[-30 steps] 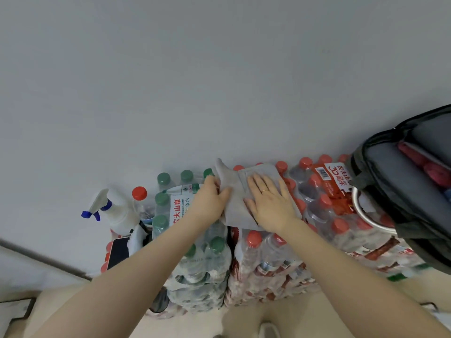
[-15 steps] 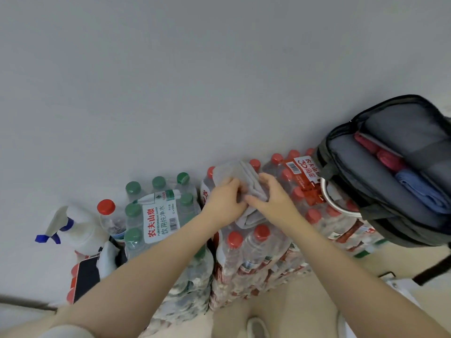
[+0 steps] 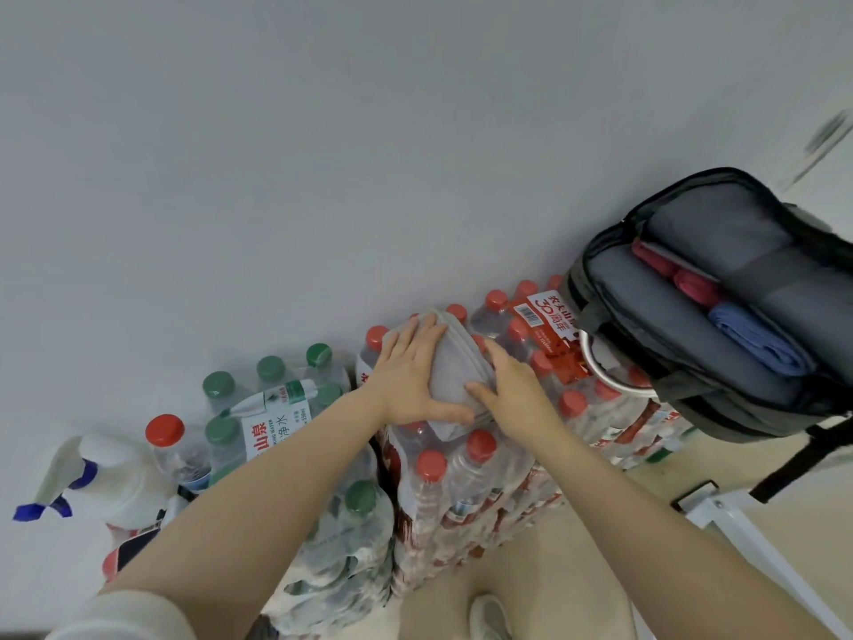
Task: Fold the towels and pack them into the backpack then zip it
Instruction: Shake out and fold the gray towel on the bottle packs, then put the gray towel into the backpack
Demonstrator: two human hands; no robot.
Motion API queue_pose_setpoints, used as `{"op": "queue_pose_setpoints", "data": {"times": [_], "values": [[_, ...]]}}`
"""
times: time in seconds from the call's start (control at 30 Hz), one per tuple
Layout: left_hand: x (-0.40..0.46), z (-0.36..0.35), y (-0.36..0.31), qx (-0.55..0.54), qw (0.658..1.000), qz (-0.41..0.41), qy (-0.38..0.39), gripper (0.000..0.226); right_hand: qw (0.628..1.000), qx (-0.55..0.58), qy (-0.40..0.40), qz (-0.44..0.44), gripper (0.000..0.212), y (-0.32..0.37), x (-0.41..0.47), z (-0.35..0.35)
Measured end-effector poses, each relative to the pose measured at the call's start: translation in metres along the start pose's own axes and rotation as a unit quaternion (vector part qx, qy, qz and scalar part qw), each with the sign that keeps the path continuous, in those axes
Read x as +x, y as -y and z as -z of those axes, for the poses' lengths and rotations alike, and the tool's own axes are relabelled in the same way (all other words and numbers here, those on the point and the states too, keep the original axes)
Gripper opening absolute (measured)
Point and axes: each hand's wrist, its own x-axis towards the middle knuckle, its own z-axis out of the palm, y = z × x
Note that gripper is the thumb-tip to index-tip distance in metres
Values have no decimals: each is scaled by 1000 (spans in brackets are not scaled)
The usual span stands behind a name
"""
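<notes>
Plain pale grey wall [image 3: 323,154] fills the upper view — evenly lit. Beige floor [image 3: 554,570] below. White metal frame [image 3: 757,547] at lower right.

Grey towel [image 3: 454,376]: soft matt cloth, stitched hem. Backpack [image 3: 692,362]: matt woven fabric (lining smoother). Water bottles [image 3: 466,473]: clear glossy plastic under shiny shrink-wrap. Spray bottle [image 3: 124,482]: white smooth plastic.
</notes>
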Motion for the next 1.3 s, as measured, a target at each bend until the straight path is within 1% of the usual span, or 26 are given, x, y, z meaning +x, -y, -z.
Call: {"op": "queue_pose_setpoints", "data": {"times": [0.07,0.1,0.17,0.2,0.27,0.33,0.43,0.5,0.6,0.63,0.7,0.73,0.77,0.8,0.83,0.87,0.9,0.97,1.0,1.03,1.07,1.1,1.13,1.17,1.23,1.3], "values": [[-12,2,9,-45,998,-50,2,137,999,-31,13,-22,65,5,0,2],[-18,2,13,-55,996,-70,8,132,999,-19,28,-36,64,8,0,6],[-31,3,15,-62,993,-98,3,111,993,58,58,-83,60,10,2,13],[-36,3,15,-61,992,-109,-14,99,982,131,75,-117,57,10,2,17],[-43,2,8,-47,990,-116,-63,79,921,327,111,-181,44,13,-1,26],[-46,9,-7,-66,981,-116,-138,63,849,471,133,-200,29,11,-1,34],[-44,23,-36,-48,962,-169,-210,44,762,595,148,-206,24,11,-4,54],[-42,37,-61,-29,967,-174,-182,33,733,619,170,-226,22,10,-9,73],[-35,53,-108,-64,980,-158,-105,42,718,613,206,-259,45,-6,-15,105],[-28,51,-120,-64,978,-175,-90,44,716,610,216,-262,45,-15,-14,114],[-14,49,-145,-100,976,-184,-50,43,737,587,221,-252,25,-38,-11,132],[-6,49,-158,-101,977,-185,-39,42,745,581,216,-247,38,-51,-11,141],[4,48,-166,-98,977,-187,-34,42,744,582,211,-253,37,-58,-12,152],[13,48,-175,-100,977,-183,-32,44,738,600,186,-247,23,-62,-14,163],[23,47,-182,-101,977,-182,-44,46,738,609,167,-237,21,-68,-16,173],[31,47,-191,-103,976,-183,-58,46,752,602,149,-224,28,-70,-17,183],[40,46,-197,-122,975,-170,-77,41,783,572,136,-202,27,-68,-18,194],[55,46,-209,-131,971,-159,-118,36,892,430,48,-133,26,-74,-16,213],[62,44,-211,-131,970,-154,-133,39,946,311,-21,-90,26,-82,-13,220],[70,40,-215,-138,968,-149,-151,41,984,146,-96,-35,28,-91,-11,228],[78,37,-218,-129,965,-142,-178,40,985,-39,-164,25,31,-104,-8,235],[85,34,-220,-139,961,-138,-195,42,957,-195,-205,69,34,-118,-4,242],[93,29,-218,-138,955,-159,-207,49,926,-300,-214,85,37,-130,-1,248],[99,26,-220,-166,953,-151,-203,54,910,-361,-192,73,41,-140,2,252],[111,20,-226,-283,937,-65,-193,58,902,-407,-140,28,58,-152,10,258],[122,11,-235,-420,887,20,-191,55,896,-427,-116,11,70,-155,20,263]]}}
